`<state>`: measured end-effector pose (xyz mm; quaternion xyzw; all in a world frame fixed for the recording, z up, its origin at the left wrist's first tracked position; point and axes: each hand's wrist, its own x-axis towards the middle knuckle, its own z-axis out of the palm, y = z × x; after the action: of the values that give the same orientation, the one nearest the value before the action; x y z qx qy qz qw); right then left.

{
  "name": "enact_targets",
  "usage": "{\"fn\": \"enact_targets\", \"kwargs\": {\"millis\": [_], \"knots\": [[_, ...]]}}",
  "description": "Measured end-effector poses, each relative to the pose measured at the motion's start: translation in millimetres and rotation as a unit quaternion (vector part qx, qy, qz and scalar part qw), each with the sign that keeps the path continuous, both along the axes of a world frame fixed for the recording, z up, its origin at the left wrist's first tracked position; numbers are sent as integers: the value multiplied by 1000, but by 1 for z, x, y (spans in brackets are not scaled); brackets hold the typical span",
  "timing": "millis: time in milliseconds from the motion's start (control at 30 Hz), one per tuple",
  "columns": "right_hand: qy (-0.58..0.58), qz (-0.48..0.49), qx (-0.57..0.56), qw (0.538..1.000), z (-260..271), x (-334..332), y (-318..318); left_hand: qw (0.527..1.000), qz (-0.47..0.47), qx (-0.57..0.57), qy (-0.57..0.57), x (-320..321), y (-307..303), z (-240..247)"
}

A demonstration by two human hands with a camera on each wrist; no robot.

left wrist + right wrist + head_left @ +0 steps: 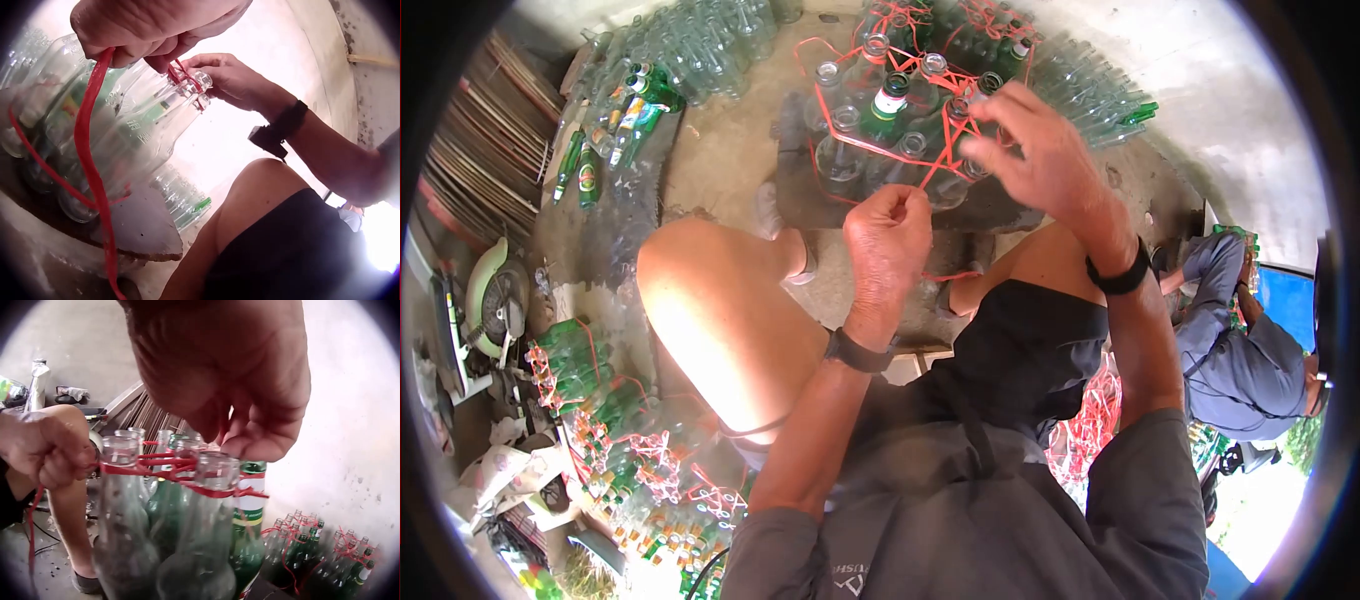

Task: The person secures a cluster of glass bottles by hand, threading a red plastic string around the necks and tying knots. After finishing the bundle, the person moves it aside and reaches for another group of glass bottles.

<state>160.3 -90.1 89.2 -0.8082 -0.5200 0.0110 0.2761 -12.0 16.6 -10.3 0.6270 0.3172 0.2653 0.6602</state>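
A group of glass bottles, most clear and one green bottle (887,108) with a white label, stands upright on a dark board (805,185). Red plastic strap (870,148) runs around the group and crosses between several necks. My left hand (887,235) pinches a length of this strap in front of the bottles; its tail (87,137) hangs down in the left wrist view. Over the right-side bottle necks is my right hand (1035,150), slightly blurred, thumb and fingers apart. Its fingertips (256,449) are right at a clear bottle's mouth (217,464), beside the strap windings.
Strapped bottle groups (300,531) stand against the wall, and loose bottles (690,50) lie at the back left. More tied bottles (590,380) fill the lower left. Red strap lies heaped (1090,420) by my right leg. Another person (1235,340) sits at the right.
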Motion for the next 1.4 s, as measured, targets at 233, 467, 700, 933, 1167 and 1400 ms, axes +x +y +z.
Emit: {"fn": "enact_targets", "kwargs": {"millis": [233,467,700,933,1167,1400], "knots": [[-72,31,-17,997,-23,-24,-8,1000,-8,15,-4,-2,11,8],[-45,53,14,997,-34,-19,-9,986,-45,158,9,-9,24,19],[-30,45,21,998,-40,-21,-8,973,-90,207,48,-16,37,29],[-28,46,28,998,-42,-22,-7,924,-178,330,80,-4,61,60],[-67,65,45,995,-39,-24,-5,816,-224,530,58,32,86,85],[-93,70,9,993,-40,-25,-6,785,-259,559,66,62,101,84]]}}
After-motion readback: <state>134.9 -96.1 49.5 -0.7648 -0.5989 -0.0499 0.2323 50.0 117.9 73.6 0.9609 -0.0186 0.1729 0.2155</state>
